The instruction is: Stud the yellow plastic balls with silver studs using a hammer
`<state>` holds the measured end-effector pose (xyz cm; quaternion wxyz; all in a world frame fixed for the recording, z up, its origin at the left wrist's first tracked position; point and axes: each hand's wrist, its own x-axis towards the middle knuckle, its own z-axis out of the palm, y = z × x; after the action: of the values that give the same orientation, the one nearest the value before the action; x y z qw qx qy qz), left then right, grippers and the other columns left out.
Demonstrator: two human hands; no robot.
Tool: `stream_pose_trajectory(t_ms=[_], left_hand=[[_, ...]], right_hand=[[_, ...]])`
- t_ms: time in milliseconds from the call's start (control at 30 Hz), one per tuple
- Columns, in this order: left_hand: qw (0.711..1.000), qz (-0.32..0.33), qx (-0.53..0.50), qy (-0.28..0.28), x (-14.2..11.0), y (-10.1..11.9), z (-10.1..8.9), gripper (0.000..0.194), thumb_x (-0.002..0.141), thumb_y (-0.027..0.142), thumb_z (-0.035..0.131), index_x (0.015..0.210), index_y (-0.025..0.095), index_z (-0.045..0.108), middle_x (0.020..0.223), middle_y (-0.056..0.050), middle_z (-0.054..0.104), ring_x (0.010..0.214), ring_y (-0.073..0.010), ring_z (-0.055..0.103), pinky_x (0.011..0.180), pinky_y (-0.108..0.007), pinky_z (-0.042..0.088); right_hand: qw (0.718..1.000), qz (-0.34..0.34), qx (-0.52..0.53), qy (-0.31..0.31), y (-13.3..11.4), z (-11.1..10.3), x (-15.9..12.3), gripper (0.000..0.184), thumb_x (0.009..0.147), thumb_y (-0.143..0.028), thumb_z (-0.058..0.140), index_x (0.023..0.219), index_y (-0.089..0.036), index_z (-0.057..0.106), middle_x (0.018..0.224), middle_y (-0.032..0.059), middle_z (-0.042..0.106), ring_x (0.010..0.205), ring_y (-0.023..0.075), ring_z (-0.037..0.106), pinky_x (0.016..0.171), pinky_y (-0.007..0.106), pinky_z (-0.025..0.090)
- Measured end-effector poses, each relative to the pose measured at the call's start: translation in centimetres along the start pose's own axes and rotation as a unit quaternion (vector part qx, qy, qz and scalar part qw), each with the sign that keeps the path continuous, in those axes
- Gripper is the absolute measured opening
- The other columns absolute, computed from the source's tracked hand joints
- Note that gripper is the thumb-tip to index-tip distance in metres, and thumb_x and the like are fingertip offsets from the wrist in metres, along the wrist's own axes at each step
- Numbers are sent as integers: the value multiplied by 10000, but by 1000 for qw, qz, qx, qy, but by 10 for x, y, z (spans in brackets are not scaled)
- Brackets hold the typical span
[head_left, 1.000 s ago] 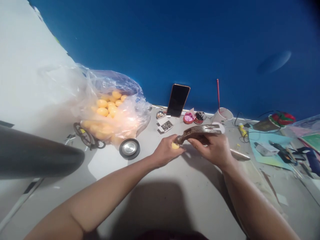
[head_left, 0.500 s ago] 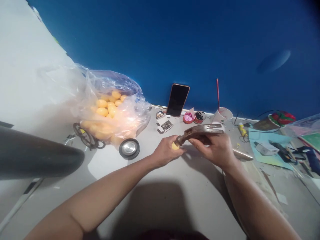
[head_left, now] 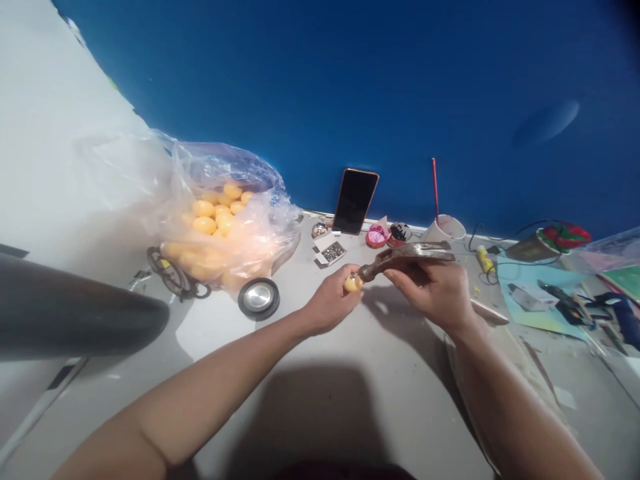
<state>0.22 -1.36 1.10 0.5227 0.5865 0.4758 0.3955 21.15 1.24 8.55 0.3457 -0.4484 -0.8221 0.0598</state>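
Observation:
My left hand [head_left: 334,303] is closed around a small yellow ball [head_left: 353,284], whose top shows between thumb and forefinger. A small shiny spot lies on the ball, too small to name. My right hand [head_left: 440,297] grips a claw hammer [head_left: 410,254] close behind its head, claw pointing right. The hammer's face is right beside the ball; whether they touch I cannot tell. Part of the handle shows past my right wrist. Beyond my left hand stands an open white box [head_left: 332,251] of small shiny metal pieces.
To the left, a clear plastic bag [head_left: 240,250] holds several yellow balls. A round black-rimmed metal lid [head_left: 259,298] lies before it. A phone [head_left: 356,201] leans on the blue wall. Two decorated balls [head_left: 379,233], a white cup [head_left: 444,229] and a blue sheet [head_left: 537,293] are right.
The hammer and my right hand have shifted slightly right, away from my left hand. More of the yellow ball shows now, with a shiny spot on it.

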Motion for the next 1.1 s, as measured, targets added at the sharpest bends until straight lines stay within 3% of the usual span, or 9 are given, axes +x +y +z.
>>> stream_pose_trajectory(t_ms=[200, 400, 800, 1100], left_hand=[[999, -21, 42, 8, -1, 2, 1, 348, 704, 337, 800, 902, 211, 542, 757, 57, 562, 691, -140, 518, 638, -257, 395], [995, 21, 94, 33, 0, 3, 4, 180, 750, 275, 697, 826, 207, 548, 767, 35, 585, 734, -154, 532, 682, -269, 411], [998, -33, 45, 33, -3, 10, 6, 198, 723, 333, 716, 755, 188, 586, 704, 25, 615, 685, -145, 549, 651, -258, 412], [997, -20, 65, 33, -3, 5, 5, 197, 736, 351, 710, 754, 184, 608, 685, 30, 606, 674, -141, 534, 653, -262, 410]], right_hand=[[1000, 4, 6, -20, 0, 5, -2, 244, 945, -423, 689, 973, -213, 810, 863, 71, 813, 687, 220, 732, 641, 320, 577], [999, -2, -2, -42, 1, 11, -6, 260, 930, -454, 716, 981, -217, 811, 850, 86, 810, 745, 243, 749, 701, 336, 598], [998, -36, 5, -45, -4, 6, -6, 275, 960, -429, 688, 1021, -191, 811, 912, 91, 823, 724, 221, 748, 656, 311, 571], [997, -56, -18, -46, -3, 8, -9, 292, 967, -437, 673, 976, -177, 806, 820, 84, 802, 657, 205, 714, 620, 304, 548]])
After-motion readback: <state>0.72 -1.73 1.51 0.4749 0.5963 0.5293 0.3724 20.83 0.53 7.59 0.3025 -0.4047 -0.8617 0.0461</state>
